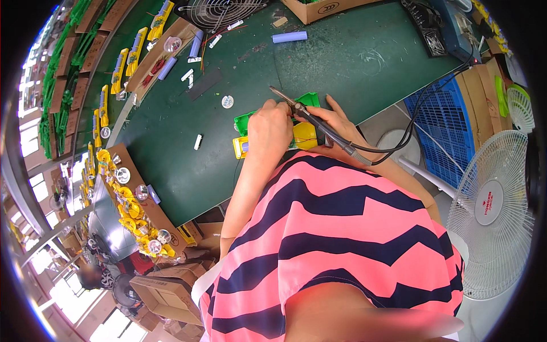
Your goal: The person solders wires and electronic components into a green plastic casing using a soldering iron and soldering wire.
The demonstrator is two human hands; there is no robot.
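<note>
My right hand [336,122] is closed round a soldering iron [327,130]; one finger stretches out along the far side. The iron's metal tip points left and away, just beyond the knuckles of my left hand [269,130]. That left hand is closed, pressing down over a green plastic housing [309,100] and a yellow plastic housing [305,134] near the table's front edge. What its fingertips grip is hidden beneath the hand. A blue-purple cylindrical cell shows at the left end of the yellow housing. A black cable runs from the iron to the right.
On the green table [188,154] lie a loose blue-purple cell [289,37], a round white disc [227,102] and small white parts. A metal fan guard [219,12] and a cardboard box [325,8] stand at the back. A white fan [490,214] is at right; yellow housings fill a carton [139,211] at left.
</note>
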